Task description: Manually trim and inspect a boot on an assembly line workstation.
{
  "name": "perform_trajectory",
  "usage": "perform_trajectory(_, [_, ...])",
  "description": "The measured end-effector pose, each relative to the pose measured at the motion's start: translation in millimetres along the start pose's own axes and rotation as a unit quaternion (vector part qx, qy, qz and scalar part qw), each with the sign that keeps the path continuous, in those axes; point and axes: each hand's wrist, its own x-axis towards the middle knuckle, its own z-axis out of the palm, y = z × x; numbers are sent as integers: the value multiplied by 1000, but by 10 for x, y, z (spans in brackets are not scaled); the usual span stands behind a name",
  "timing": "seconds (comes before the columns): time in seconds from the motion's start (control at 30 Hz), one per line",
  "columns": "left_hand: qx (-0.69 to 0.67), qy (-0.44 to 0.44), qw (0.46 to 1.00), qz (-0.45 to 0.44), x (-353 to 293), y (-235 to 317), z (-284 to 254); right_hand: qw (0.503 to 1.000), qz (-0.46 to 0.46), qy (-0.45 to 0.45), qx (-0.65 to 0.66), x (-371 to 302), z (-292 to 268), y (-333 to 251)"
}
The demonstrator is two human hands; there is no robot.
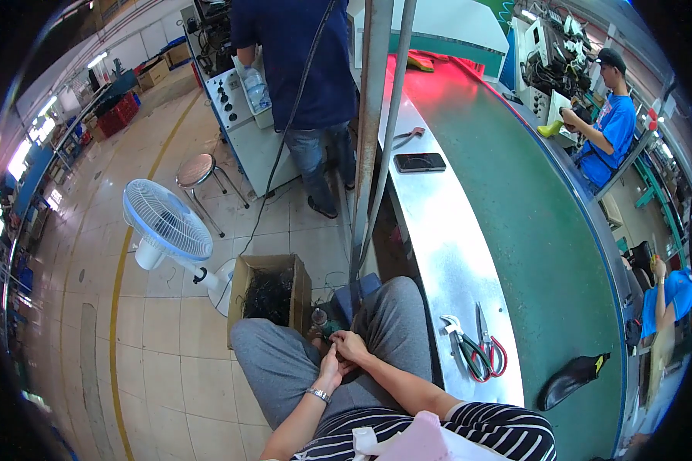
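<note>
My left hand (330,370), with a metal-banded watch (318,395) on its wrist, rests over my lap between my knees. My right hand (350,348) meets it there, and the fingers of both are curled together. Anything between them is too small or hidden to make out. Just beyond my fingers a small bottle (320,316) stands low down. On the metal ledge to my right lie green-handled pliers (467,349) and red-handled scissors (485,338), apart from both hands.
A cardboard box (300,292) of dark scraps stands by my left knee, near a fan (168,220) and stool (197,170). Metal posts (373,131) rise ahead. A phone (420,162) lies on the ledge; a black shoe (573,382) sits on the green belt (507,215). Other people work nearby.
</note>
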Motion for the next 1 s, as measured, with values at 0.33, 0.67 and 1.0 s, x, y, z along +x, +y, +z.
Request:
perform_trajectory(0.33, [-7, 7, 1000, 4, -65, 23, 52, 1000, 19, -6, -5, -23, -25, -53])
perform_trajectory(0.67, [-9, -1, 1000, -1, -30, 7, 24, 1000, 20, -4, -6, -21, -34, -57])
perform_trajectory(1.0, [-5, -2, 1000, 7, -50, 13, 18, 1000, 0, 0, -6, -10, 1, -10])
